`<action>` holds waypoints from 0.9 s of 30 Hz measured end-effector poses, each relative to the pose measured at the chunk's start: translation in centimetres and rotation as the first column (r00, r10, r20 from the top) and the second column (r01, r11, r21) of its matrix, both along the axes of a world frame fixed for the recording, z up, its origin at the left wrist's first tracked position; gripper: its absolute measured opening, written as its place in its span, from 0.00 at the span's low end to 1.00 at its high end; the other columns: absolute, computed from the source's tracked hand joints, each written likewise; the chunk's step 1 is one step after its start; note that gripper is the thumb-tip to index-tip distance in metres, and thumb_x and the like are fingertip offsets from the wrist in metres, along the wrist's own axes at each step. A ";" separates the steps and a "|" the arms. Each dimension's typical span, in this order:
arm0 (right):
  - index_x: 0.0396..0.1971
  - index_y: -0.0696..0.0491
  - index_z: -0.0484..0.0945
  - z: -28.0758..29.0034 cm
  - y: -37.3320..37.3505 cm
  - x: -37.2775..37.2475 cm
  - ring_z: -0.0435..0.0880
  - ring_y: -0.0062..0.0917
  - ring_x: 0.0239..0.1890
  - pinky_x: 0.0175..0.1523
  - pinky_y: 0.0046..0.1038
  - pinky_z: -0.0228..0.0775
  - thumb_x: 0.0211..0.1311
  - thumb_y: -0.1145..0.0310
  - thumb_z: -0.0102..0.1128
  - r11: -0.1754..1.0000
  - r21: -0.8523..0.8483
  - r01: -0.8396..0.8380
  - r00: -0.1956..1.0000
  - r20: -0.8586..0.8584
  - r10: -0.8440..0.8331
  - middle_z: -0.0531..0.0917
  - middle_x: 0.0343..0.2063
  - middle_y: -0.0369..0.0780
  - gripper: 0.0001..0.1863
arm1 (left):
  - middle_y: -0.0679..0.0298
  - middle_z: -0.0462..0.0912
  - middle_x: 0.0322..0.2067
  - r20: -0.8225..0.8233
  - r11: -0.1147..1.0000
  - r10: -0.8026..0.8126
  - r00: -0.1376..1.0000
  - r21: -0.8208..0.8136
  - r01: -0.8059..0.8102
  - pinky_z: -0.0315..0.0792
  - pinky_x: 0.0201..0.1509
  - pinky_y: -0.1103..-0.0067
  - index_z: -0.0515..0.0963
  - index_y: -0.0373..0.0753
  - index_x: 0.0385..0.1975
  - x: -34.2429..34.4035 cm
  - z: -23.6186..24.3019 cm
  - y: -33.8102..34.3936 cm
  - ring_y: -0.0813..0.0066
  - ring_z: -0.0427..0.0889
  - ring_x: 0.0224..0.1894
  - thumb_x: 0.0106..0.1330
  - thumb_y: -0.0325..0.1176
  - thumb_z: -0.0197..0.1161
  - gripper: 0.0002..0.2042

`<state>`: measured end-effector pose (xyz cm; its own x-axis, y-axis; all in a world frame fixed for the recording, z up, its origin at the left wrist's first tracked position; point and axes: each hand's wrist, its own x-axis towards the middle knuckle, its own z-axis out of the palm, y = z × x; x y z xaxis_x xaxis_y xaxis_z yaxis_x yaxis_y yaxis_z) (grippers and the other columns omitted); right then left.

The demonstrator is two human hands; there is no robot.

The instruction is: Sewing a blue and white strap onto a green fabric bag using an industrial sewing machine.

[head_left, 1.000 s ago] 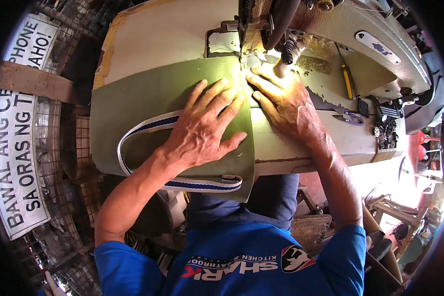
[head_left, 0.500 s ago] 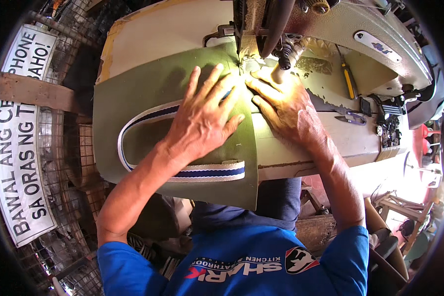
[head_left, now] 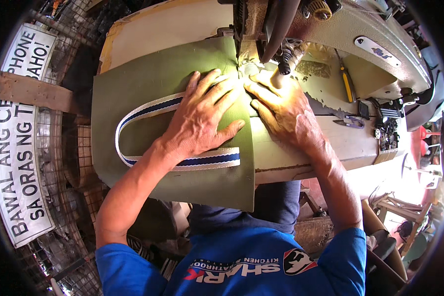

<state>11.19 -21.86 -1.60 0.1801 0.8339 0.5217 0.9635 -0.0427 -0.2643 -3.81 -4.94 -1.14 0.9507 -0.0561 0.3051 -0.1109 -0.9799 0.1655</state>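
A green fabric panel (head_left: 133,89) lies flat on the table of a sewing machine (head_left: 340,29), its right edge by the lit needle area. My left hand (head_left: 202,116) rests flat on the panel, fingers spread and thumb out. Under it curves a white-and-blue striped webbing strap (head_left: 212,159) in a U shape; part of it is hidden by the hand and forearm. My right hand (head_left: 286,106) presses down at the panel's right edge, fingertips close to the needle and fingers extended. The stitching point itself is washed out by glare.
On the machine bed lie a yellow-and-black screwdriver (head_left: 348,81), small thread snips (head_left: 350,122) and several black bobbin parts (head_left: 387,135). To the left stand a wire-mesh wall and a white sign (head_left: 22,143) behind a wooden board (head_left: 34,92).
The green panel has shifted slightly away from me under the needle, and the strap's lower end has moved up with it. My left fingers have drawn a little closer together.
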 end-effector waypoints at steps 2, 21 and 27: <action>0.44 0.55 0.82 -0.1 0.0 0.0 0.79 0.35 0.42 0.48 0.38 0.69 0.58 0.66 0.61 1.000 0.001 0.004 1.000 0.012 -0.004 0.80 0.38 0.41 0.15 | 0.54 0.71 0.58 0.033 1.000 -0.022 0.999 0.000 0.022 0.52 0.71 0.51 0.72 0.37 0.57 0.5 -0.2 0.6 0.53 0.63 0.66 0.63 0.49 0.61 0.28; 0.43 0.58 0.81 0.2 0.1 -0.1 0.79 0.36 0.40 0.45 0.38 0.70 0.55 0.69 0.62 0.998 0.066 -0.001 1.000 -0.004 0.002 0.79 0.35 0.42 0.15 | 0.50 0.68 0.62 -0.069 0.999 0.041 0.997 -0.018 -0.042 0.46 0.73 0.47 0.70 0.34 0.60 -1.3 0.7 -1.6 0.45 0.56 0.70 0.64 0.55 0.58 0.33; 0.42 0.58 0.80 0.1 0.1 -0.1 0.79 0.36 0.41 0.45 0.38 0.70 0.55 0.68 0.62 0.998 0.053 -0.019 1.000 -0.008 0.019 0.80 0.36 0.43 0.15 | 0.51 0.68 0.63 -0.044 0.999 0.049 0.998 0.001 -0.049 0.47 0.74 0.49 0.69 0.36 0.61 0.4 0.6 0.2 0.46 0.57 0.71 0.64 0.53 0.57 0.31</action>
